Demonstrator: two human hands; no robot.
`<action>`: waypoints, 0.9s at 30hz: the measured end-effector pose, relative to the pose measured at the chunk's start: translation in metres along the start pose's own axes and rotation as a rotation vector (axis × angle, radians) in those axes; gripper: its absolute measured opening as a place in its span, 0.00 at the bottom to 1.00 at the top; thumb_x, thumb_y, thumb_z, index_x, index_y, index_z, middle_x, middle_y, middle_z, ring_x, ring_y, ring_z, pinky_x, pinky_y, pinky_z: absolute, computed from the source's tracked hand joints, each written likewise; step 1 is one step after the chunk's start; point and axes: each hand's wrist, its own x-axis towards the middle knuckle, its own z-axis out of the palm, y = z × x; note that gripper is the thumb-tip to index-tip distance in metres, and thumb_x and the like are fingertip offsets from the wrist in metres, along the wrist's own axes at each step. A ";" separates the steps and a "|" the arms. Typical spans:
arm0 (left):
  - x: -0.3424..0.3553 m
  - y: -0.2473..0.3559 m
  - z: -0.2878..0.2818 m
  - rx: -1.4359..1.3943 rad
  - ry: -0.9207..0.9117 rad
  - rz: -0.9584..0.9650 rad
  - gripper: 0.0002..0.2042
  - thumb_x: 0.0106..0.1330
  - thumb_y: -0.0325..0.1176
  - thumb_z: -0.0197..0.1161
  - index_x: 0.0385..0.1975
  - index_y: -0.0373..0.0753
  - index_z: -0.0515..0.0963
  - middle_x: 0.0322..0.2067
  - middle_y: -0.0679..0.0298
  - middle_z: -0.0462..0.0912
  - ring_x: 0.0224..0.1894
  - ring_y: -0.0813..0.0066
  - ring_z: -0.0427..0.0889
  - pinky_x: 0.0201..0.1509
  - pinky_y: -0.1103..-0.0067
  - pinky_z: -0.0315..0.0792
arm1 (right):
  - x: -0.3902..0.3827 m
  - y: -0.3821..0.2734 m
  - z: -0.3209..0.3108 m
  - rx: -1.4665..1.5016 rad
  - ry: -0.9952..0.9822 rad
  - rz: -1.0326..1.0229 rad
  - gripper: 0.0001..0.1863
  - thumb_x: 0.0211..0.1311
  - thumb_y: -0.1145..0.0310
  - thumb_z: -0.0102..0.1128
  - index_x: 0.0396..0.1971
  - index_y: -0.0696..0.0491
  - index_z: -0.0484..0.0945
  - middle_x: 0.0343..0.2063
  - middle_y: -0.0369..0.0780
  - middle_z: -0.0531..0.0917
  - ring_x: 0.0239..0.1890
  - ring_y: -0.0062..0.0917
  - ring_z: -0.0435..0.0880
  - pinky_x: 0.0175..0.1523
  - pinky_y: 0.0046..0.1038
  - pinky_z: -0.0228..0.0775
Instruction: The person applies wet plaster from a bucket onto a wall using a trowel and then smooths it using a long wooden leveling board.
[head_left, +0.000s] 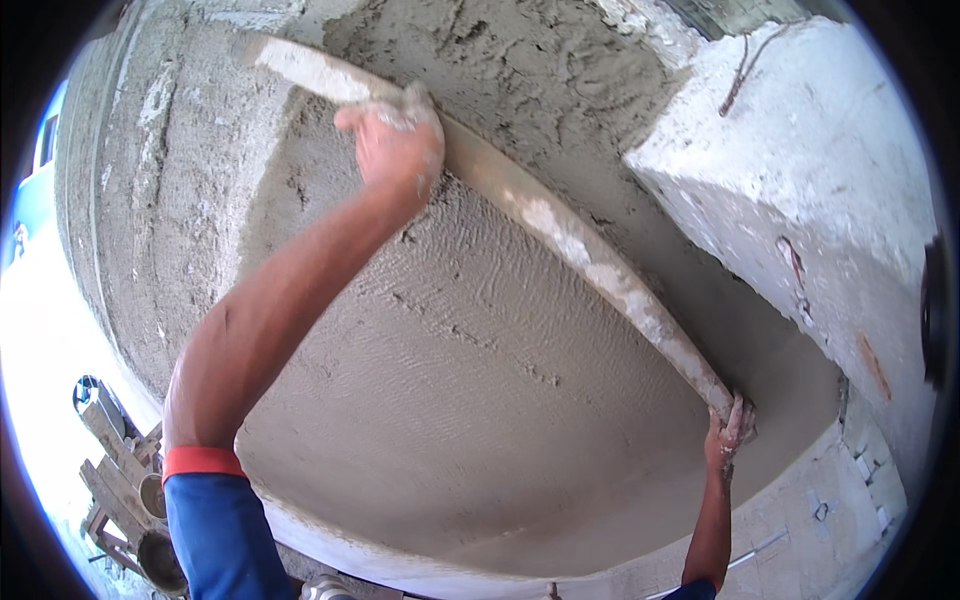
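Note:
A long, narrow plastering straightedge (545, 215), smeared with pale dried plaster, slants across the wet grey plaster (450, 360) from the upper left to the lower right. My left hand (398, 145) grips it toward its upper end, the fingers going over its far edge and the thumb sticking out to the left. At the lower right end, my right hand (733, 425) is closed round the board, its fingers coated in plaster. Below the straightedge the plaster is fairly smooth with fine ripples; above it, the rough plaster (500, 60) is lumpy.
A pale concrete block-like projection (770, 150) juts out at the right, with a rusty bar (745, 75) on top. Wooden planks (115, 480) and round buckets (160, 560) stand at the lower left. Light tiles (820, 510) lie along the lower right.

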 end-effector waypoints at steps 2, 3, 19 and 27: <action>0.029 0.015 -0.007 -0.010 -0.014 -0.066 0.31 0.64 0.46 0.51 0.50 0.26 0.44 0.39 0.39 0.71 0.43 0.51 0.76 0.45 0.73 0.76 | 0.012 -0.021 -0.013 0.017 0.048 -0.058 0.32 0.48 0.65 0.64 0.55 0.53 0.65 0.49 0.52 0.69 0.53 0.54 0.63 0.56 0.52 0.54; 0.049 0.023 -0.008 -0.033 -0.022 -0.094 0.33 0.65 0.45 0.51 0.51 0.24 0.41 0.39 0.39 0.70 0.43 0.52 0.76 0.44 0.74 0.77 | 0.022 -0.033 -0.019 0.002 0.047 -0.028 0.32 0.49 0.63 0.63 0.56 0.53 0.64 0.49 0.53 0.69 0.53 0.54 0.63 0.56 0.52 0.54; 0.147 0.045 -0.042 -0.116 -0.116 -0.021 0.42 0.64 0.48 0.49 0.56 0.19 0.32 0.43 0.36 0.68 0.47 0.53 0.73 0.46 0.76 0.76 | 0.039 -0.144 -0.033 0.084 -0.013 -0.036 0.31 0.50 0.62 0.64 0.55 0.54 0.65 0.47 0.54 0.70 0.50 0.55 0.65 0.54 0.51 0.56; -0.008 -0.085 -0.061 0.164 -0.101 0.058 0.35 0.65 0.55 0.45 0.50 0.22 0.46 0.43 0.31 0.67 0.46 0.42 0.74 0.53 0.63 0.70 | -0.142 -0.080 0.027 0.064 -0.069 -0.091 0.30 0.47 0.69 0.65 0.53 0.55 0.66 0.44 0.54 0.70 0.48 0.57 0.67 0.53 0.58 0.54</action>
